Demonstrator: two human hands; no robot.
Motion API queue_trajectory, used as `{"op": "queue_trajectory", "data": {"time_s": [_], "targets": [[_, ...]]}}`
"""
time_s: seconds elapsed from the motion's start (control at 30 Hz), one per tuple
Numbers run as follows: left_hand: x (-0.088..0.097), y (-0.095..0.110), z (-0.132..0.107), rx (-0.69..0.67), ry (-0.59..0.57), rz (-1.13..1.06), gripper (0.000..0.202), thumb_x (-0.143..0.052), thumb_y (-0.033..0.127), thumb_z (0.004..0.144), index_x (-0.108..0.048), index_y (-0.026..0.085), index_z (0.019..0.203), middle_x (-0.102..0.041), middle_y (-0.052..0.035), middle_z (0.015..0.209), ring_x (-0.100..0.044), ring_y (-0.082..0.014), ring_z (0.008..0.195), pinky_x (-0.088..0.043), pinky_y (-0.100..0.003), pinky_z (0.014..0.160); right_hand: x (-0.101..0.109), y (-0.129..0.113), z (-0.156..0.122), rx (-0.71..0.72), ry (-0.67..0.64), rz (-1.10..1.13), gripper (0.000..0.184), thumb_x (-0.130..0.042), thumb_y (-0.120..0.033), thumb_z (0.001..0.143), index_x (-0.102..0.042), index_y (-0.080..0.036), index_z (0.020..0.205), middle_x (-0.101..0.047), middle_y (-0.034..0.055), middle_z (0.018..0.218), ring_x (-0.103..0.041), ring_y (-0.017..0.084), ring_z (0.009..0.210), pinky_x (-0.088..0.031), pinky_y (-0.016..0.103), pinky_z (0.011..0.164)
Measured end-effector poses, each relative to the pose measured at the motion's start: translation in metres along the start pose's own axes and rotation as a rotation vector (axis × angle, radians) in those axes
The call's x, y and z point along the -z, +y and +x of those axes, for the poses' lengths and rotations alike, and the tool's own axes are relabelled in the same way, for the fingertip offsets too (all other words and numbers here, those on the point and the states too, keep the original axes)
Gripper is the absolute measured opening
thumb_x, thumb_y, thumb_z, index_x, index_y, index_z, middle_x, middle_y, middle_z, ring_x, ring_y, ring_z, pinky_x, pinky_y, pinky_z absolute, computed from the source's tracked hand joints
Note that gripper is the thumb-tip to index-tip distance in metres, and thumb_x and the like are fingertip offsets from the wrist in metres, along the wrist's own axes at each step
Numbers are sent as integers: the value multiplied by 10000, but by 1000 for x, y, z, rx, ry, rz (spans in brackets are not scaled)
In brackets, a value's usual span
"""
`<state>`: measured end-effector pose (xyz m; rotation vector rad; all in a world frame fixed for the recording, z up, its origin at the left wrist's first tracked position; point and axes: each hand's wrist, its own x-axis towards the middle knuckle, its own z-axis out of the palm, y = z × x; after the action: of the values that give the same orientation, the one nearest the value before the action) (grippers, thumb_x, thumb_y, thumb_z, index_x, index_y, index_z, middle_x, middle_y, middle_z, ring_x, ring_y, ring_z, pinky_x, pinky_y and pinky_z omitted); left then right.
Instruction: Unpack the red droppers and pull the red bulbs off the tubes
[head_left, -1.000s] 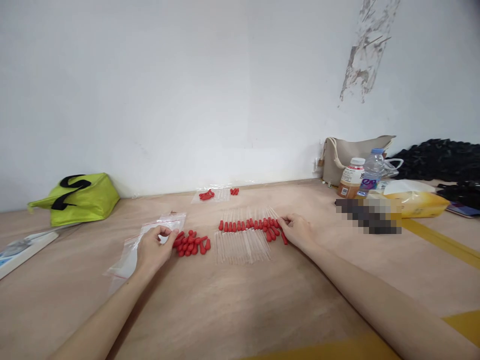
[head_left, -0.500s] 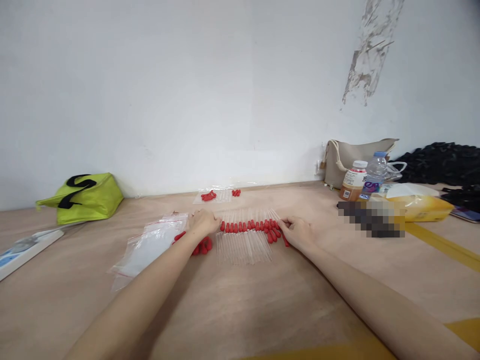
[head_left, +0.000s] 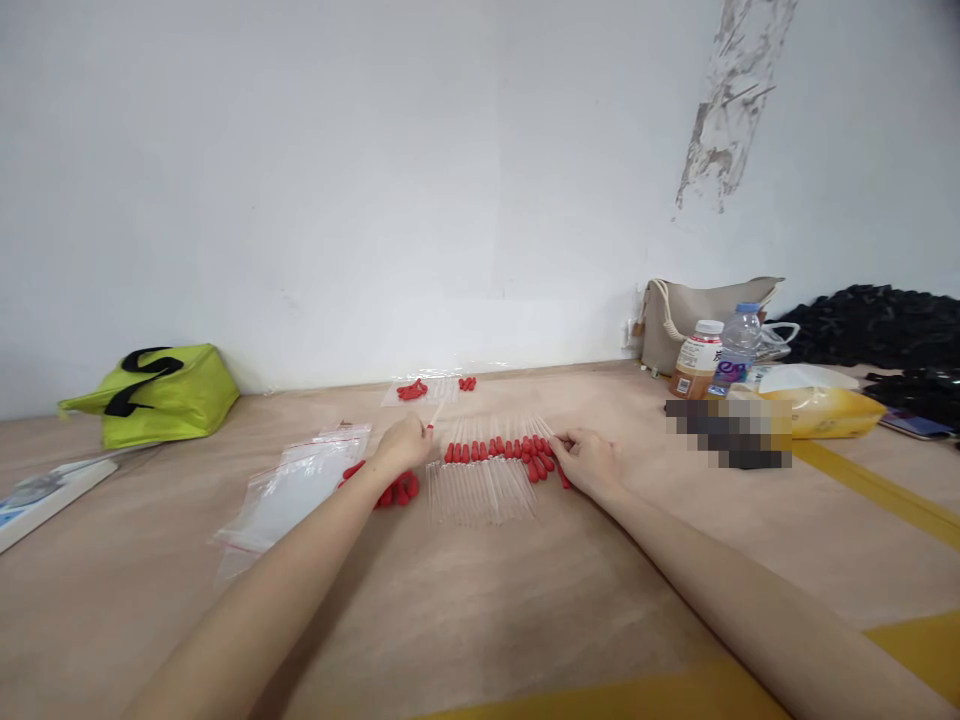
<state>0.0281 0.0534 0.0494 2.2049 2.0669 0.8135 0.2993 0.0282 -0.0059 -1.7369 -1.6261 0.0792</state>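
Note:
My left hand (head_left: 403, 442) is closed round a red-bulbed dropper (head_left: 441, 408), whose clear thin tube points up and away from the fingers. Beneath that forearm lies a heap of loose red rubber bulbs (head_left: 403, 490), partly covered by the arm. A row of droppers with red bulbs (head_left: 495, 450) spreads across the middle, clear tubes pointing both away and toward me. At the row's right end my right hand (head_left: 592, 460) has its fingers closed against the last droppers; what lies between the fingertips is hidden. A few bulbs sit just below those fingertips.
Clear zip bags (head_left: 289, 490) lie left of the loose bulbs. By the wall rests a bagged set of red bulbs and tubes (head_left: 412, 390). A green bag (head_left: 172, 395) stands left; bottles (head_left: 697, 360), a yellow tissue pack (head_left: 832, 412) and a grey bag (head_left: 697, 310) stand right.
My left hand has lifted slightly from the row's left end, and a dropper now shows in its fingers. The right hand stays at the right end. The view has shifted a little.

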Motion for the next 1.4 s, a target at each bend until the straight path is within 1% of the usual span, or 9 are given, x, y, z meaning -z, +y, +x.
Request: {"op": "queue_trajectory", "data": {"time_s": [0.1, 0.2, 0.37, 0.5, 0.77, 0.93, 1.17, 1.3, 1.4], "targets": [[11, -5, -34, -143, 33, 25, 171, -428, 330, 827, -516, 191, 778, -616, -35, 742, -565, -190, 721, -384, -283, 645, -1, -1, -3, 134, 142, 23, 220, -488, -369, 775, -664, -242, 810, -615, 21, 808, -535, 179, 832, -290, 325, 758], [11, -11, -69, -454, 132, 56, 182, -401, 315, 861, -518, 187, 807, -608, -32, 802, -548, -178, 761, -393, -283, 681, 4, -11, -14, 386, 216, 110, 255, -484, -380, 798, -635, -208, 912, -595, 47, 888, -519, 171, 866, -315, 312, 784], [-8, -13, -97, -676, 294, 11, 146, -470, 275, 851, -571, 182, 900, -615, -35, 830, -535, -156, 768, -389, -279, 712, 11, -35, -40, 790, 95, 69, 324, -491, -410, 816, -574, -235, 1076, -599, 48, 1006, -486, 177, 941, -273, 354, 859], [-16, -7, -99, -771, 348, -6, 116, -531, 239, 818, -604, 189, 892, -608, -27, 772, -511, -144, 711, -372, -288, 696, 3, -44, -53, 927, 79, 8, 266, -480, -372, 842, -583, -258, 1059, -641, 16, 877, -483, 166, 891, -218, 390, 877], [-9, 1, -101, -855, 372, 20, 107, -546, 256, 811, -616, 212, 879, -622, -20, 768, -505, -150, 717, -347, -323, 729, -5, -45, -58, 963, 79, 117, 168, -486, -299, 845, -645, -269, 890, -584, -30, 585, -436, 121, 686, -206, 371, 821], [-8, 1, -104, -913, 413, 54, 95, -534, 234, 819, -607, 197, 771, -615, 3, 676, -490, -136, 658, -326, -339, 739, -2, -41, -59, 1008, 61, 114, 159, -487, -282, 836, -641, -248, 825, -578, -33, 579, -413, 118, 668, -205, 366, 819], [-5, 1, -106, -996, 414, 97, 114, -501, 175, 826, -601, 188, 772, -614, 1, 660, -496, -155, 702, -333, -354, 743, 3, -41, -61, 1029, 37, 53, 174, -466, -297, 843, -637, -263, 830, -562, -37, 580, -414, 118, 676, -205, 362, 830], [-3, -8, -106, -990, 365, 105, 123, -488, 142, 818, -600, 184, 790, -625, -15, 709, -505, -155, 702, -373, -332, 706, 9, -38, -57, 996, 13, 75, 179, -468, -303, 838, -641, -270, 804, -586, -40, 587, -440, 124, 699, -193, 366, 852], [4, -20, -101, -845, 373, 16, 154, -459, 161, 832, -609, 196, 832, -616, -33, 791, -532, -152, 745, -421, -289, 692, 14, -32, -45, 812, 75, 96, 220, -453, -295, 847, -655, -256, 767, -617, -24, 622, -475, 122, 708, -198, 350, 833]]}}
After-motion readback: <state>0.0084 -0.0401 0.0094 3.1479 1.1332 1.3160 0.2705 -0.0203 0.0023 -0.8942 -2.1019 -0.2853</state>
